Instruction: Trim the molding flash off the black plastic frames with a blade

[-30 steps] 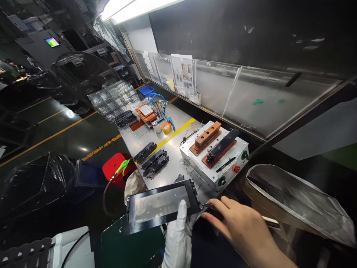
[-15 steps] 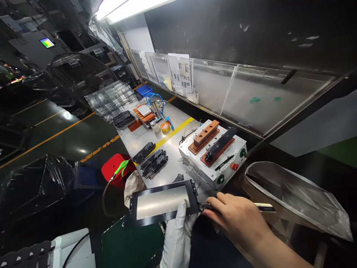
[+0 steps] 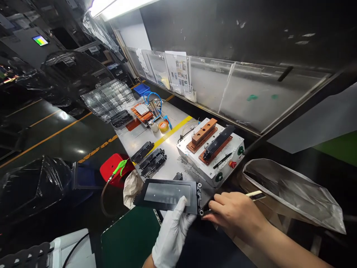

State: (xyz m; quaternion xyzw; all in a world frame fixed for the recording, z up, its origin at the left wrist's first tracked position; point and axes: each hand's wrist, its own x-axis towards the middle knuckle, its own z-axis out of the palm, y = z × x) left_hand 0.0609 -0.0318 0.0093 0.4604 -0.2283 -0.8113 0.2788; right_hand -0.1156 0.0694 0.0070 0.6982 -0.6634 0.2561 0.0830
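Observation:
In a white glove, my left hand (image 3: 174,227) grips a flat black rectangular frame part (image 3: 196,201) by its lower edge, thumb on its dark glossy window. The part is held up, tilted, in front of the bench. My bare right hand (image 3: 237,212) is closed around a slim tool with a cream and black handle (image 3: 255,194). The tool's dark tip meets or nearly meets the part's lower right corner; its exact kind is hidden by my fingers. Beyond the part, several black frame parts (image 3: 152,162) lie on the metal bench (image 3: 173,149).
A white fixture box (image 3: 192,158) with copper-coloured blocks, green buttons and a red knob stands right of centre. Below it is a lined bin (image 3: 295,193). A red stool (image 3: 110,169) with a green-nozzled air hose is at left. Tape (image 3: 163,126) sits farther back.
The black part has tilted, so its window turned from bright silver to dark. My left hand has moved slightly left and the tool handle has swung upward in my right hand.

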